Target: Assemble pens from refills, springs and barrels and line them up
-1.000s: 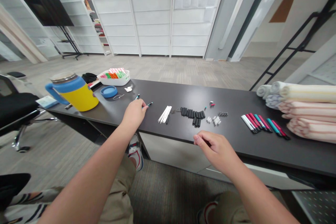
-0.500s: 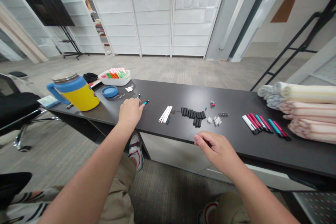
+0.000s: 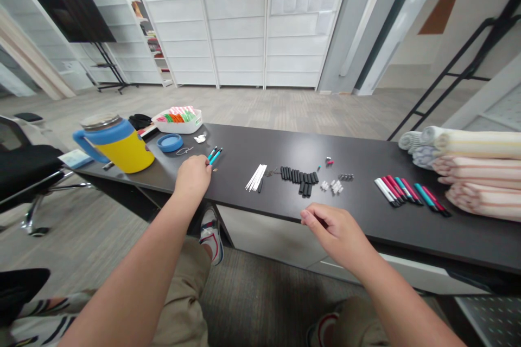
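Observation:
My left hand point(image 3: 192, 178) rests low over the left part of the dark desk, its fingers closed at the near end of a teal pen piece point(image 3: 216, 156). A second teal pen piece point(image 3: 212, 152) lies right alongside; the fingertips are mostly hidden. My right hand point(image 3: 331, 230) is at the desk's front edge, fingers curled and thumb against the index finger, with nothing visible in it. Between the hands lie thin white refills point(image 3: 256, 178), a row of short black grips point(image 3: 299, 175), small clear parts point(image 3: 336, 187) and springs point(image 3: 346, 177).
Red, white and teal barrels point(image 3: 401, 191) lie at the right beside rolled towels point(image 3: 480, 168). At the left stand a yellow-blue mug point(image 3: 122, 146), a blue lid point(image 3: 170, 142) and a white basket point(image 3: 191, 127). A teal tip and a red tip point(image 3: 330, 162) lie farther back.
My left hand has moved slightly left and toward me, and the teal piece at its fingers came with it, now parallel to the other. My right hand has not moved.

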`<state>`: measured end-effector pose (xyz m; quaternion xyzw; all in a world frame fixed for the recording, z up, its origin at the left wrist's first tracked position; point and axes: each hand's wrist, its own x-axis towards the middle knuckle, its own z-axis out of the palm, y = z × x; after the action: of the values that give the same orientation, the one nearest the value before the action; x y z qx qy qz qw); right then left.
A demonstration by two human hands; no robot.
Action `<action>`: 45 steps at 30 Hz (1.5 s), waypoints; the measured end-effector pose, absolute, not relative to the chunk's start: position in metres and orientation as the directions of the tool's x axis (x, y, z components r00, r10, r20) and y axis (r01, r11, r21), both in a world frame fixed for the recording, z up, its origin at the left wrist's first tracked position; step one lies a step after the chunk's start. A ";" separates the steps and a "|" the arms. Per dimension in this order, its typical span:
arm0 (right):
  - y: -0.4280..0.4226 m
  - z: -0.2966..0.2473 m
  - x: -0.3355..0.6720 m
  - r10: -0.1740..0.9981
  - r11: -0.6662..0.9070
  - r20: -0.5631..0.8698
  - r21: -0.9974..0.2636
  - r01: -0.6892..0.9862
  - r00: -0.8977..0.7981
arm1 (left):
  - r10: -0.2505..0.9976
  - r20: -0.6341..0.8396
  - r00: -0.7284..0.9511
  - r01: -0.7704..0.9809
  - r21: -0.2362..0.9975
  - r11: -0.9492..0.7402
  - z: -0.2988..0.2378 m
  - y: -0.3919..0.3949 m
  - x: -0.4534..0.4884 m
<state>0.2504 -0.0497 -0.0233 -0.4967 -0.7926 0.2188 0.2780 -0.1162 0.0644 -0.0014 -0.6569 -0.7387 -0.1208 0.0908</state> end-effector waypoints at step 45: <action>-0.050 -0.024 0.248 0.902 0.425 0.243 -0.642 0.638 -0.356 | 0.891 0.453 0.030 0.998 0.040 -0.054 -0.008 0.065 -0.109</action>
<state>0.2480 -0.0495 -0.0242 -0.4864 -0.7919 0.2257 0.2922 -0.1091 0.0652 -0.0078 -0.7028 -0.6719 -0.1824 0.1460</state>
